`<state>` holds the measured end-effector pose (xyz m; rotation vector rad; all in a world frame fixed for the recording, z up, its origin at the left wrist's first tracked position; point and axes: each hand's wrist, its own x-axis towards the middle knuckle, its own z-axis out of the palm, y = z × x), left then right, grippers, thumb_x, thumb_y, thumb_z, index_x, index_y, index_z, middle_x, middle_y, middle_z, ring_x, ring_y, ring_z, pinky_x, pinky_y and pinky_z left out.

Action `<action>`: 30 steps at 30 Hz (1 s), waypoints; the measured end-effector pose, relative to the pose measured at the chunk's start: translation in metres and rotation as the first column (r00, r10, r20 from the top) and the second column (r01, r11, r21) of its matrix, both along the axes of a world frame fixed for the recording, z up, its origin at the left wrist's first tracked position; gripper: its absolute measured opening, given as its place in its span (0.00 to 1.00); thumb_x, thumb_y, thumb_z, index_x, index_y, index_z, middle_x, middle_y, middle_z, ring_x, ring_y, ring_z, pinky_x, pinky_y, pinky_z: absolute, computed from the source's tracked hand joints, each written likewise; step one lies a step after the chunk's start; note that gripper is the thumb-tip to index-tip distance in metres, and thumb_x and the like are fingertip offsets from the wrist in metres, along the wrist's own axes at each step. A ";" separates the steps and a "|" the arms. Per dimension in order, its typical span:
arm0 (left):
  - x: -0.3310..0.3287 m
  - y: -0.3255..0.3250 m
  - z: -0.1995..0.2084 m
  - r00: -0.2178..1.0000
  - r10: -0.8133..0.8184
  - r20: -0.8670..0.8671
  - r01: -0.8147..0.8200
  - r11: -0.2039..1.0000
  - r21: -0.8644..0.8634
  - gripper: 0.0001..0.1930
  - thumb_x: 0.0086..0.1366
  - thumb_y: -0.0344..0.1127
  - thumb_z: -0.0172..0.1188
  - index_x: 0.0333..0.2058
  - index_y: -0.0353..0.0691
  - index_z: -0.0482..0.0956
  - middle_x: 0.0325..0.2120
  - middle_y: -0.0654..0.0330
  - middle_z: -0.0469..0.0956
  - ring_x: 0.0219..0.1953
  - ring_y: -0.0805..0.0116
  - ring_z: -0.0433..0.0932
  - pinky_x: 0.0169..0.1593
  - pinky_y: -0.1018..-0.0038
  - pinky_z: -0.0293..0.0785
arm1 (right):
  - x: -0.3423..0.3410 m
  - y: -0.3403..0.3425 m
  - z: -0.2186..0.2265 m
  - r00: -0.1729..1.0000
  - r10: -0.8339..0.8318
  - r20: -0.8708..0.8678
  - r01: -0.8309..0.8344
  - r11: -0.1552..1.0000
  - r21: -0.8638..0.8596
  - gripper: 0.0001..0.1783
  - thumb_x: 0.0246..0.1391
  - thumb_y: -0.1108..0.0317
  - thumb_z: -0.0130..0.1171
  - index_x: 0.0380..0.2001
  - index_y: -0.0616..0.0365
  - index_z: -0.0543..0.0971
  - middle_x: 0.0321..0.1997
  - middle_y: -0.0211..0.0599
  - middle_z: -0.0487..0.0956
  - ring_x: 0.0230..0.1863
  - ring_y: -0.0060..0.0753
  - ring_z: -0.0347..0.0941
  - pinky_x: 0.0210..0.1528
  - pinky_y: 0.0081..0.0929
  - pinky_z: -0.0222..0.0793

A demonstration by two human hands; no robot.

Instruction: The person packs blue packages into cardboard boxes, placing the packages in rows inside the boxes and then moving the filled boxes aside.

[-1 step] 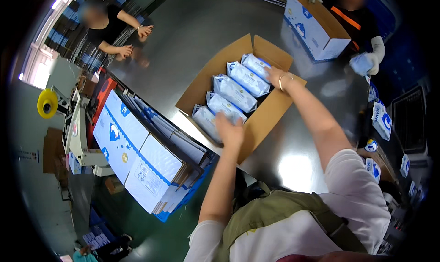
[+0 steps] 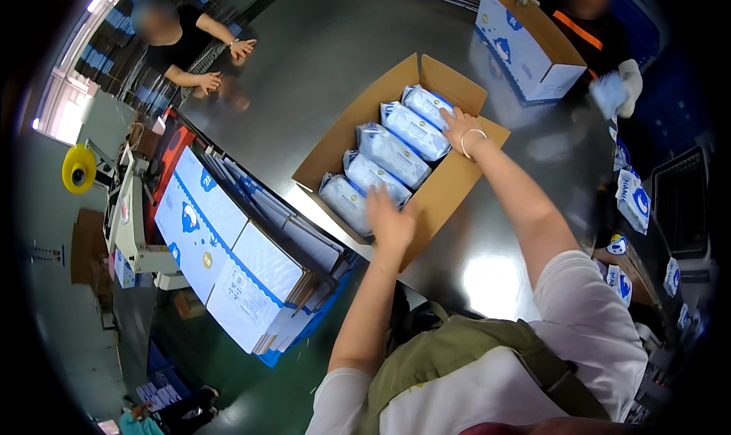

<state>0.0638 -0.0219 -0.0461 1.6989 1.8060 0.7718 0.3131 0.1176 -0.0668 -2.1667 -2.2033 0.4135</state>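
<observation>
An open cardboard box [image 2: 457,188] stands on the metal table, holding a row of several white-and-blue soft packs [image 2: 392,155]. My left hand [image 2: 392,222] is over the near end of the row, above the nearest packs, its fingers apart and slightly blurred; nothing shows in its grip. At the far end, my right hand [image 2: 461,130] reaches over the box's right wall. Its fingers lie outstretched on the farthest packs [image 2: 428,106], and a bracelet circles that wrist. Whether either palm presses on a pack is hidden.
Flattened printed cartons [image 2: 228,260] stand stacked left of the table [image 2: 304,39]. At far right a gloved co-worker has another open box [image 2: 521,50] and a blurred pack [image 2: 608,94]. Loose packs [image 2: 633,200] lie along the right. Another person's hands [image 2: 242,49] rest at the far left edge.
My left hand has shifted slightly right over the near packs. My right hand stays at the far end, nearly unmoved. The co-worker's pack has moved a little up and to the right.
</observation>
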 end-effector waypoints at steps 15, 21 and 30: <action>0.088 0.047 -0.016 0.552 -0.698 -0.456 0.682 0.693 -0.236 0.26 0.59 0.46 0.53 0.56 0.44 0.65 0.61 0.56 0.60 0.63 0.54 0.57 0.63 0.54 0.52 | 0.034 -0.437 0.049 0.784 -0.428 -0.449 0.597 0.716 0.361 0.08 0.44 0.74 0.59 0.32 0.60 0.77 0.38 0.44 0.76 0.42 0.42 0.73 0.46 0.32 0.68; 0.108 0.012 0.006 0.292 -0.921 -0.259 0.841 0.376 -0.390 0.35 0.58 0.50 0.55 0.61 0.43 0.59 0.63 0.55 0.55 0.65 0.49 0.51 0.64 0.49 0.48 | 0.081 -0.409 -0.044 -0.566 -0.429 -0.704 0.574 0.408 -0.710 0.32 0.60 0.42 0.41 0.59 0.52 0.65 0.59 0.33 0.69 0.57 0.34 0.65 0.60 0.34 0.57; -0.090 -0.062 0.024 0.171 -0.726 -0.666 0.946 0.309 -0.095 0.26 0.51 0.40 0.60 0.51 0.44 0.70 0.51 0.56 0.69 0.58 0.56 0.62 0.60 0.49 0.53 | 0.003 -0.316 0.023 -0.766 -0.283 -0.577 0.091 0.841 -0.533 0.35 0.59 0.39 0.37 0.63 0.49 0.60 0.64 0.36 0.63 0.63 0.39 0.58 0.65 0.39 0.52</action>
